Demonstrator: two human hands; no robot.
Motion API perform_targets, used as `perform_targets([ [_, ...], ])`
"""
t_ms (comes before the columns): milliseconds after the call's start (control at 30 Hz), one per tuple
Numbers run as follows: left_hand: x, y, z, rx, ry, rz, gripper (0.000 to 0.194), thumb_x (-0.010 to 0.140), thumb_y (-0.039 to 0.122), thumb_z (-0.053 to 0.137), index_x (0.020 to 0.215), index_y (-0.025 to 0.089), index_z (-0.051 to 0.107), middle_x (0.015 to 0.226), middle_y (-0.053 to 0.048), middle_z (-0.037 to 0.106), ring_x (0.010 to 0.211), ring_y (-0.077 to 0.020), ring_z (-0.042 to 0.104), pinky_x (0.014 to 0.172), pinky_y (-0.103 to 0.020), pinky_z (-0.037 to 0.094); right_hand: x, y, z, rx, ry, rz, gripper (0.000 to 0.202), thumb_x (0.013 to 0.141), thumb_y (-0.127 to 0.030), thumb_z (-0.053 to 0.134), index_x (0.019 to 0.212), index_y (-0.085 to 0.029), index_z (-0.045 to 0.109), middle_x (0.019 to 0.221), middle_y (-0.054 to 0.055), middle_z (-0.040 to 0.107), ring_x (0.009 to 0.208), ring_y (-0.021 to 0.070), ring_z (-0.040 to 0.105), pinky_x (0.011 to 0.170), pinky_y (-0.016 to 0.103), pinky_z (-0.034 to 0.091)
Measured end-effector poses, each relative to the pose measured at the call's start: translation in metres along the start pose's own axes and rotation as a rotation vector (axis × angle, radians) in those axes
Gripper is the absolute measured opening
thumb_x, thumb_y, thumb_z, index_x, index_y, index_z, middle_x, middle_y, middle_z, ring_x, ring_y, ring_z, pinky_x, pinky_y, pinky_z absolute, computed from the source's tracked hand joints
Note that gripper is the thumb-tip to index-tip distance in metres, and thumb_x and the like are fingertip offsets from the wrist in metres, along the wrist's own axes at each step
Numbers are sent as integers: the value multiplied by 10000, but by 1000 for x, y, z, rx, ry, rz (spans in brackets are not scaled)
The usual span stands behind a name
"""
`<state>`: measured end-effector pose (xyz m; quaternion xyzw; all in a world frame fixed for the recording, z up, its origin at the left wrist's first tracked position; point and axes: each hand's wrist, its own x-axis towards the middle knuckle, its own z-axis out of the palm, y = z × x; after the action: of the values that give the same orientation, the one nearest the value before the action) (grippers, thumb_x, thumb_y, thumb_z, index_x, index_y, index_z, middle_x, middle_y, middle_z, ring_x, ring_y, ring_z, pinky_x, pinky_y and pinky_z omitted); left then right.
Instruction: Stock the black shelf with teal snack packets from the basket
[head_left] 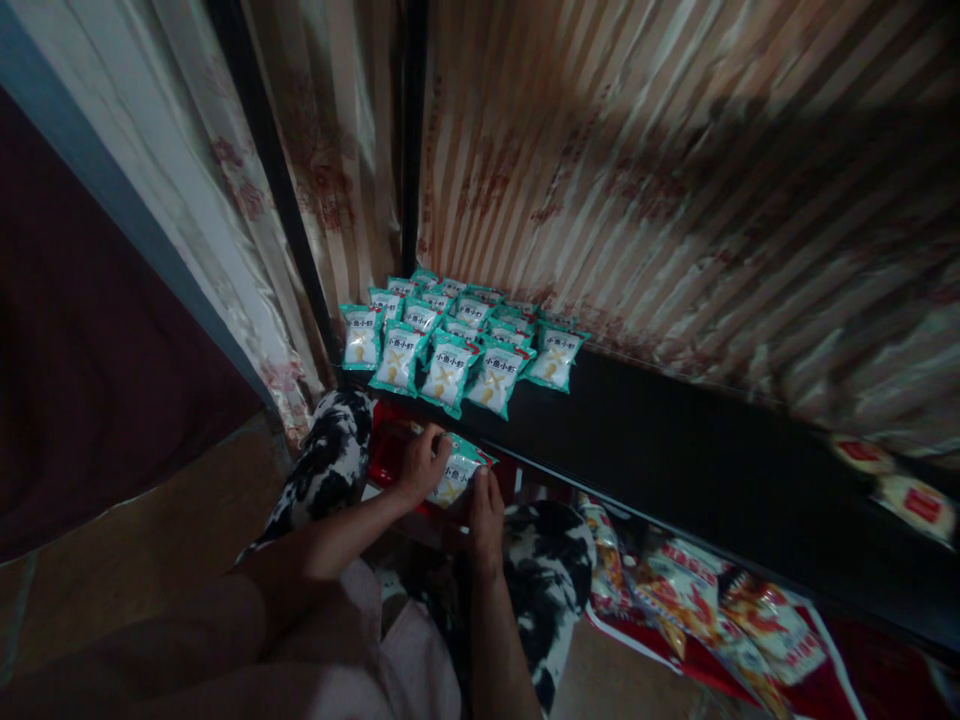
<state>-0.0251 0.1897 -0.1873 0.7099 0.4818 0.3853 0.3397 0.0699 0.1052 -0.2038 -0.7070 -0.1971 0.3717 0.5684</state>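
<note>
Between my two hands is a teal-and-white snack bag (456, 478), low in front of the black shelf. My left hand (426, 466) is closed on its left edge, and my right hand (486, 505) pinches the right edge. Just beyond, several matching snack bags (450, 370) stand in rows at the left end of the black shelf (675, 450). They lean slightly back, printed fronts toward me. A single bag (555, 355) stands at the right end of the front row.
Striped floral curtains (600, 180) hang behind the shelf, with a dark post (414, 140) at its back left corner. Below on the right, a red bag (645, 645) holds several larger snack packets (682, 590). Small white-and-red packs (915, 505) lie at the shelf's far right.
</note>
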Motion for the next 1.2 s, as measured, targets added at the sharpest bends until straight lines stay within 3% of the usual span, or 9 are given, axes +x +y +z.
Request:
perform_targets([
  [200,-1,12,-5,-55,-8,-60,191,858,303,399,710,206,469,651,24,521,645,-128,514,652,-233,387,-15,-9,3,205,-123,113,666,702,-701,504,1029,-139,647,873,73,711,766,224,637,626,300,482],
  [367,0,17,-5,-17,-34,-177,202,842,312,398,684,208,469,655,17,528,675,-142,531,677,-243,392,-16,-5,2,160,-97,82,667,687,-727,503,941,-128,655,845,80,712,749,227,633,646,311,491],
  [533,-4,12,-5,-65,-210,-281,314,878,432,348,881,208,568,904,-48,657,922,-186,601,836,-275,419,-12,0,-1,100,-73,40,630,725,-723,453,901,-160,675,848,91,721,748,244,654,636,331,503],
  [700,-16,7,-8,-138,-427,-378,538,802,560,461,1165,173,557,1227,-107,602,1186,-245,519,994,-329,363,-7,2,-8,53,59,-1,569,742,-696,439,877,-211,705,802,73,726,709,255,668,587,344,503],
  [833,-26,14,-10,-128,-460,-370,545,748,533,553,1173,193,571,1228,-102,609,1163,-268,538,982,-347,384,-4,4,-12,76,80,22,581,753,-692,418,894,-208,706,810,72,728,732,262,678,591,350,507],
  [1067,-27,18,-8,-85,-479,-302,472,782,508,497,1109,182,595,1077,-80,671,995,-248,615,864,-311,454,-5,6,-15,114,48,37,658,755,-708,387,974,-163,684,886,93,721,809,262,672,651,349,512],
  [1200,-27,23,-10,-84,-464,-283,460,788,492,495,1103,170,587,1048,-77,675,973,-237,620,838,-293,458,-4,11,-16,74,80,-118,603,798,-661,380,982,-181,694,910,66,721,841,236,670,692,319,507],
])
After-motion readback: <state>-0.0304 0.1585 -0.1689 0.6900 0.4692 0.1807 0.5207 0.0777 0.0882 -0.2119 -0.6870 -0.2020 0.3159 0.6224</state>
